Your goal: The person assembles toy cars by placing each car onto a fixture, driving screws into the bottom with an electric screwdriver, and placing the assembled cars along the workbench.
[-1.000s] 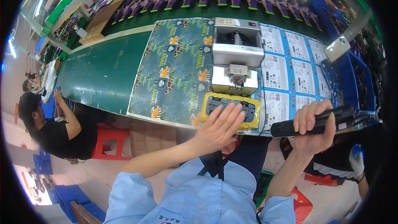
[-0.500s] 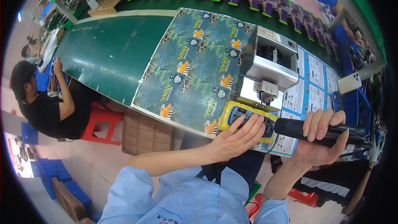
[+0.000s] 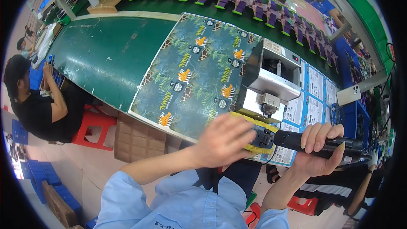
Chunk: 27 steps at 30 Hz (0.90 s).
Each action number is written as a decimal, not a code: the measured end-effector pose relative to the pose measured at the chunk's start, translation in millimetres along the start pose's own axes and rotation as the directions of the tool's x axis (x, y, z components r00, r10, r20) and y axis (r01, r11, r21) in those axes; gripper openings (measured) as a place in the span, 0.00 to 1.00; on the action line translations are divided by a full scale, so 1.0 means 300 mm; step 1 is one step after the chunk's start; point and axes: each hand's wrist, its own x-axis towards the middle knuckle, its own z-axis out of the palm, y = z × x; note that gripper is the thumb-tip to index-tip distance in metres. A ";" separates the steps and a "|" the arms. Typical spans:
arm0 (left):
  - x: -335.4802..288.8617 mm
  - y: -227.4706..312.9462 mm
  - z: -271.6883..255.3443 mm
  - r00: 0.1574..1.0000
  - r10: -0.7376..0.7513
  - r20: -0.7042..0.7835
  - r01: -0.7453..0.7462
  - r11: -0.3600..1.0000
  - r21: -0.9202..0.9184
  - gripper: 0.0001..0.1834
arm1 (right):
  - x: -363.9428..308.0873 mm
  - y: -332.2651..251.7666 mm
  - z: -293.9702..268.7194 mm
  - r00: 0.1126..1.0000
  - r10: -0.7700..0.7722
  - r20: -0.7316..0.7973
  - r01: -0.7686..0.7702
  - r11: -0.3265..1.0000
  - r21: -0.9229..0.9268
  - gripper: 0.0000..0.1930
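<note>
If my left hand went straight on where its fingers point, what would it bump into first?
Most likely the dark grey part in the yellow holder, just ahead of your left hand. The hand is blurred and depth is unclear, so it might pass above that part toward the black handheld tool.

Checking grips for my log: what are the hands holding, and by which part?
Right hand: black cylindrical handheld tool, gripped around its middle. Left hand: blurred, no hold visible.
</note>
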 end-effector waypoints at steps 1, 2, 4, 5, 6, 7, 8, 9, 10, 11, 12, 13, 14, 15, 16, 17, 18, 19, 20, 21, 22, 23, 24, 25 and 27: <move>0.001 -0.017 -0.034 0.998 -0.062 -0.030 0.064 0.997 0.053 0.34 | -0.006 -0.001 0.002 1.000 0.001 0.004 -0.001 1.000 0.005 0.16; 0.004 -0.044 -0.048 0.998 -0.058 -0.022 0.059 0.997 0.048 0.34 | -0.013 0.001 0.007 1.000 -0.003 -0.006 0.003 1.000 0.002 0.16; 0.005 -0.100 -0.053 0.999 -0.011 0.034 0.010 0.999 0.038 0.29 | -0.022 0.017 0.011 0.998 0.058 0.009 -0.058 0.998 -0.014 0.16; 0.005 -0.109 -0.051 0.999 -0.015 0.047 0.013 1.000 0.026 0.26 | -0.030 0.030 0.000 0.997 0.072 0.032 -0.072 0.997 0.006 0.15; 0.005 -0.123 -0.048 0.999 -0.015 0.052 0.014 1.000 0.022 0.26 | -0.034 0.037 -0.001 0.997 0.073 0.026 -0.073 0.997 0.004 0.15; 0.004 -0.142 -0.042 0.998 -0.010 0.065 0.012 0.999 -0.031 0.26 | -0.036 0.043 0.003 0.996 0.082 0.034 -0.083 0.997 0.010 0.15; 0.002 -0.148 -0.040 0.997 -0.004 0.077 0.010 0.996 -0.083 0.26 | -0.040 0.043 0.008 0.995 0.091 0.043 -0.092 0.996 0.016 0.14; -0.004 -0.147 -0.042 0.995 -0.025 0.100 0.032 0.997 -0.069 0.27 | -0.043 0.047 0.013 0.993 0.117 0.027 -0.118 0.993 0.021 0.13; -0.001 -0.152 -0.043 0.994 -0.022 0.103 0.029 0.997 -0.068 0.27 | -0.043 0.054 0.017 0.993 0.114 0.025 -0.115 0.993 0.022 0.13; 0.002 -0.156 -0.045 0.994 -0.019 0.108 0.030 0.994 -0.102 0.26 | -0.043 0.063 0.020 0.992 0.123 0.018 -0.123 0.992 0.018 0.13; 0.002 -0.157 -0.046 0.994 -0.019 0.112 0.034 0.990 -0.135 0.25 | -0.046 0.071 0.024 0.991 0.134 0.012 -0.135 0.991 0.013 0.13; 0.008 -0.157 -0.044 0.994 -0.020 0.112 0.035 0.990 -0.134 0.25 | -0.049 0.078 0.029 0.991 0.130 0.002 -0.130 0.991 0.021 0.13; 0.019 -0.156 -0.041 0.994 -0.018 0.110 0.035 0.987 -0.154 0.25 | -0.049 0.080 0.031 0.991 0.132 0.004 -0.132 0.991 0.023 0.13; 0.029 -0.150 -0.038 0.994 -0.015 0.107 0.034 0.983 -0.178 0.24 | -0.048 0.074 0.031 0.993 0.121 0.009 -0.121 0.993 0.015 0.13; 0.031 -0.146 -0.040 0.994 -0.017 0.106 0.036 0.983 -0.180 0.24 | -0.047 0.070 0.031 0.994 0.111 0.014 -0.111 0.994 0.008 0.13; 0.030 -0.143 -0.043 0.991 -0.007 0.137 0.029 0.986 -0.163 0.24 | -0.049 0.067 0.029 0.993 0.113 0.015 -0.114 0.994 0.006 0.13; 0.032 -0.146 -0.049 0.986 0.004 0.170 0.020 0.990 -0.142 0.23 | -0.051 0.070 0.028 0.994 0.112 0.012 -0.112 0.994 -0.002 0.13; 0.037 -0.151 -0.053 0.985 0.004 0.170 0.020 0.990 -0.141 0.23 | -0.052 0.071 0.028 0.994 0.111 0.010 -0.111 0.994 -0.010 0.13; 0.044 -0.159 -0.057 0.980 0.012 0.199 0.020 0.987 -0.158 0.23 | -0.053 0.072 0.029 0.994 0.110 0.009 -0.110 0.994 -0.010 0.13; 0.047 -0.163 -0.059 0.973 0.018 0.228 0.023 0.984 -0.175 0.23 | -0.054 0.073 0.029 0.994 0.112 0.009 -0.112 0.994 -0.005 0.13; 0.049 -0.164 -0.060 0.973 0.016 0.229 0.024 0.985 -0.173 0.23 | -0.055 0.074 0.030 0.993 0.115 0.009 -0.115 0.993 -0.001 0.13; 0.051 -0.165 -0.059 0.980 0.022 0.199 0.015 0.983 -0.183 0.22 | -0.055 0.075 0.032 0.993 0.115 0.008 -0.115 0.993 0.001 0.13; 0.055 -0.166 -0.058 0.985 0.031 0.169 0.002 0.981 -0.194 0.22 | -0.055 0.074 0.037 0.993 0.115 0.006 -0.115 0.993 -0.002 0.13; 0.052 -0.154 -0.058 0.985 0.034 0.172 0.000 0.981 -0.195 0.22 | -0.055 0.074 0.040 0.993 0.115 0.003 -0.115 0.993 -0.005 0.13; 0.029 -0.097 -0.060 0.992 0.075 0.103 -0.089 0.987 0.133 0.23 | -0.056 0.074 0.047 0.993 0.115 0.012 -0.115 0.993 -0.015 0.12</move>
